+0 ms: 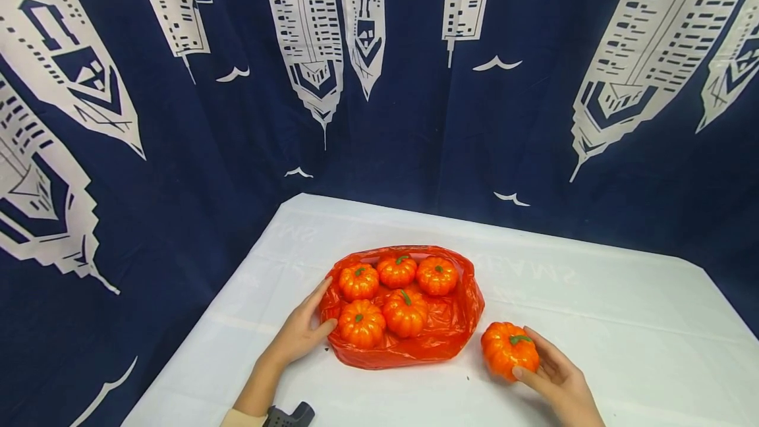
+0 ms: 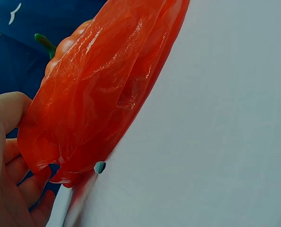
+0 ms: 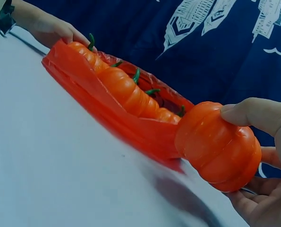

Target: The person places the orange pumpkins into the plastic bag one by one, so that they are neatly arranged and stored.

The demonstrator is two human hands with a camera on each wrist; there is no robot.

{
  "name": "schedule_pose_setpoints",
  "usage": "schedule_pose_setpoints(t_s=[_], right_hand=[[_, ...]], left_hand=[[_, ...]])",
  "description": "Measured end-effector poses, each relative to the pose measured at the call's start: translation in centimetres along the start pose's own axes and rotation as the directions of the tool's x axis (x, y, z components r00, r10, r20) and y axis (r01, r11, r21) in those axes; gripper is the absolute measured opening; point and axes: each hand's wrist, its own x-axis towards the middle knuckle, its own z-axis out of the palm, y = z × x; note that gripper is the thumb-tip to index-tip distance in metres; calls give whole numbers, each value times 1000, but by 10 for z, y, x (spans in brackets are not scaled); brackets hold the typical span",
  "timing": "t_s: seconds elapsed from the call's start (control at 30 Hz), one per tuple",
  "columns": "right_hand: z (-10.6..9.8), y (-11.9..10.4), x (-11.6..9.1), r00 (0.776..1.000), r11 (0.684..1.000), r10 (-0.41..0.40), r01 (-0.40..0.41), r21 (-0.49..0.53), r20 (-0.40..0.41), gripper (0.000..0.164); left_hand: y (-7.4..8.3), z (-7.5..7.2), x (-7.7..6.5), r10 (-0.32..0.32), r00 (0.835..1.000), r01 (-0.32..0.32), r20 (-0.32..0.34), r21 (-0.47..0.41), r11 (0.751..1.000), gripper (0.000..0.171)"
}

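Note:
A red plastic bag with its top spread wide lies on the table, several small orange pumpkins with green stems inside, among them a front-left pumpkin. My left hand holds the bag's left side; in the left wrist view its thumb lies against the red plastic and the fingers curl round the bag's end. To the right of the bag, my right hand grips another pumpkin between thumb and fingers. That pumpkin is raised over the table, its shadow falling below it in the right wrist view.
A white cloth covers the table. Behind and to the left hangs a dark blue curtain printed with white buildings and birds. A dark device is strapped to the left wrist.

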Motion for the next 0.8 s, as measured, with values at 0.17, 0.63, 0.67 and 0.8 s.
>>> schedule_pose_setpoints(t_s=[0.17, 0.63, 0.67, 0.8], right_hand=[[3, -12, 4, 999, 999, -39, 38, 17, 18, 69], [28, -36, 18, 975, 964, -215, 204, 173, 52, 65], [30, -38, 20, 972, 959, -228, 216, 182, 51, 65], [40, -44, 25, 962, 946, -267, 251, 207, 52, 64]], left_hand=[[0, 0, 0, -6, 1000, 6, -3, 1, 1000, 75], [0, 0, 0, 6, 1000, -6, 0, 8, 1000, 74], [0, 0, 0, 7, 1000, -7, -1, 8, 1000, 74], [0, -1, 0, 7, 1000, -7, -1, 7, 1000, 74]])
